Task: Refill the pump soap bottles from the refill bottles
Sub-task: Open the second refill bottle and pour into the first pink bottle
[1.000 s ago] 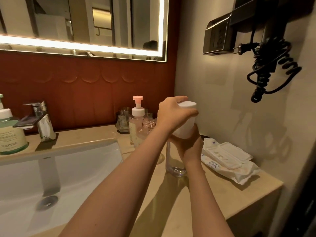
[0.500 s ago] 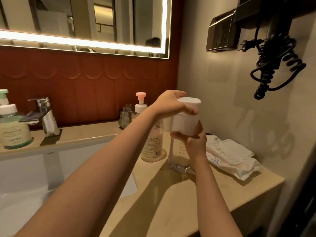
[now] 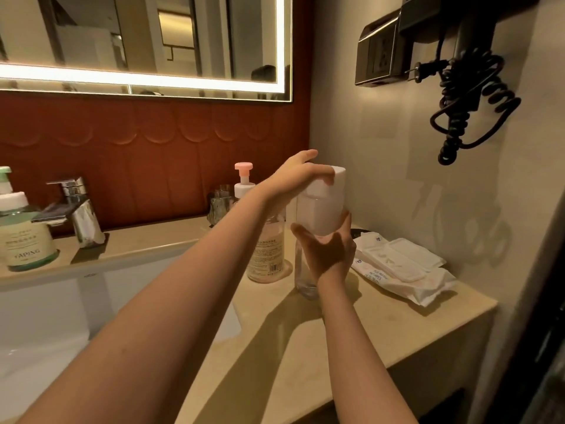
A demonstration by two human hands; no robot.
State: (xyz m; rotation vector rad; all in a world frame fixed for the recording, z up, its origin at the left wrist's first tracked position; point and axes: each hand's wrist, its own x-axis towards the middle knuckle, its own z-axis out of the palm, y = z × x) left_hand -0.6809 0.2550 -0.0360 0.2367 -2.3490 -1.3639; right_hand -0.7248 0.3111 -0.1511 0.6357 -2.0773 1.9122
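Observation:
A clear bottle with a large white cap stands on the beige counter. My left hand lies over the top of the white cap, fingers curled on its rim. My right hand wraps the bottle's body just under the cap. Right behind them stands a pump bottle with a pink pump head and pale pink liquid, partly hidden by my left forearm. A green-labelled pump bottle sits at the far left beside the faucet.
A white sink basin fills the lower left, with a chrome faucet behind it. Wet-wipe packs lie on the counter's right. A glass holder stands by the wall. A hairdryer with coiled cord hangs on the right wall.
My view has shifted left and closer. My left hand has turned on the white cap, its fingers now spread further over the top. The right hand keeps its hold on the bottle.

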